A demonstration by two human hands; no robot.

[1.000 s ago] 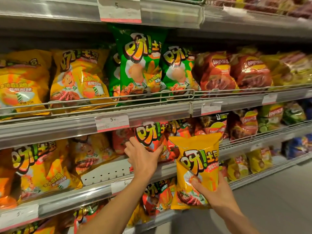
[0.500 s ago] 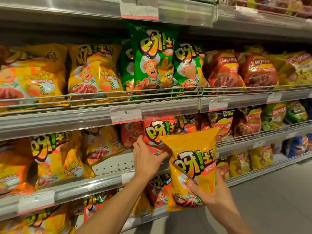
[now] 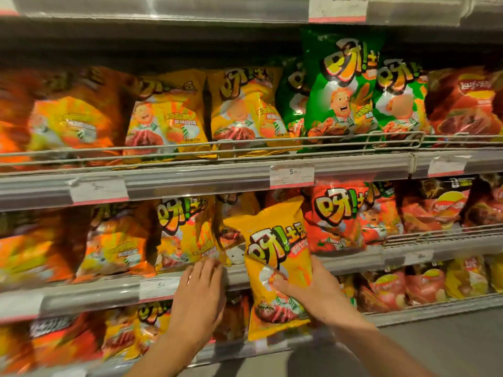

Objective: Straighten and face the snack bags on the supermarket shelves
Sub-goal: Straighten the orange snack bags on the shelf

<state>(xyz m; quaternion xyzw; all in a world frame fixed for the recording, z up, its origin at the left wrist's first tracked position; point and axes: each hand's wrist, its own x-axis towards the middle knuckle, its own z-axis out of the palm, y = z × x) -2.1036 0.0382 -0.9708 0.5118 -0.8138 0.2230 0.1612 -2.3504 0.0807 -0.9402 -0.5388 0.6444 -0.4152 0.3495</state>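
- My left hand [image 3: 198, 289] has left the red bag [image 3: 337, 216], fingers now flat by the shelf [image 3: 109, 292].
- Right hand [image 3: 313, 292] grips the yellow bag [image 3: 275, 257] off-shelf; shoving it in could topple neighbours.

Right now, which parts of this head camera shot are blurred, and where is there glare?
Head view: motion blur smears the orange bags at far left; the green bag and the yellow bag in the right hand stay fairly sharp; glare streaks the top shelf edge; shelf lines bow from the wide lens.
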